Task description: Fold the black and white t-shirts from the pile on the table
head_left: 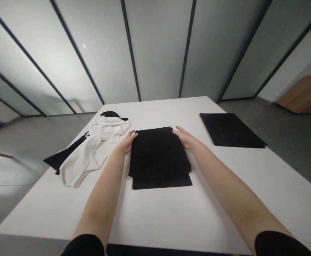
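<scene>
A black folded garment (159,153) lies in front of me on the white table, in a neat rectangular shape. From under its near edge a flat black layer (162,182) sticks out; whether it is a board or more of the cloth I cannot tell. My left hand (128,142) pinches the garment's far left corner, thumb on top and fingers along the side. At the far right corner, my right hand (184,138) has its thumb on the cloth, the index finger stretched beyond the corner and the other fingers partly hidden.
On the table's left lies a crumpled white garment (102,131), with black cloth (64,155) beneath it hanging past the edge and a black cap-like item (110,114) behind. A flat black square piece (231,129) rests near the right edge of the white table (155,217). Frosted panels (158,49) stand beyond.
</scene>
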Available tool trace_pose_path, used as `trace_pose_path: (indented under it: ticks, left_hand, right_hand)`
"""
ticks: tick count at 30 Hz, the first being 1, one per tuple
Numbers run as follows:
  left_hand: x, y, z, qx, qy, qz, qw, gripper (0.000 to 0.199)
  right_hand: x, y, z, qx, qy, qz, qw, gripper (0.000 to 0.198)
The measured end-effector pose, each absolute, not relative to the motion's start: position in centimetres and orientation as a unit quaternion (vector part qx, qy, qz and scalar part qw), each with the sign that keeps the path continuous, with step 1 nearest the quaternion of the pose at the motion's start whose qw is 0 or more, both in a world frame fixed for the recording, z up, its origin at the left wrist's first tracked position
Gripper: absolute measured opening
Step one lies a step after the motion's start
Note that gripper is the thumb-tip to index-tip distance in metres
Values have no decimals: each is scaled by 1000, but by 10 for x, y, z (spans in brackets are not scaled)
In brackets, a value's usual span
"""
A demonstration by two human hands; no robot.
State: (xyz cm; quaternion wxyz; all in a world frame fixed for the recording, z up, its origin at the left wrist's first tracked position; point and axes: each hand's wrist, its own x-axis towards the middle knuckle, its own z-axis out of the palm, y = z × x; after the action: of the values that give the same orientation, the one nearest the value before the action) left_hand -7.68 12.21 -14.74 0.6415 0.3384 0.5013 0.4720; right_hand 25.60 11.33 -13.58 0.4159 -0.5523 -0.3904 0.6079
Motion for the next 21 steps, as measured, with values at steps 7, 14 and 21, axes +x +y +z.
trace_pose_path:
  ticks: [7,14,21]
  left_hand:
    - [-64,134,-156,306,567,516,564,85]
    - [-67,137,-149,342,554,513,559,60]
    - [-74,129,-132,388,548,447,590,95]
  right_hand:
    - [247,126,-136,-509,-433,614,421,85]
    - [243,140,-129,-541,-442,605,381,90]
    - [255,139,-132,-535,-461,615,351,98]
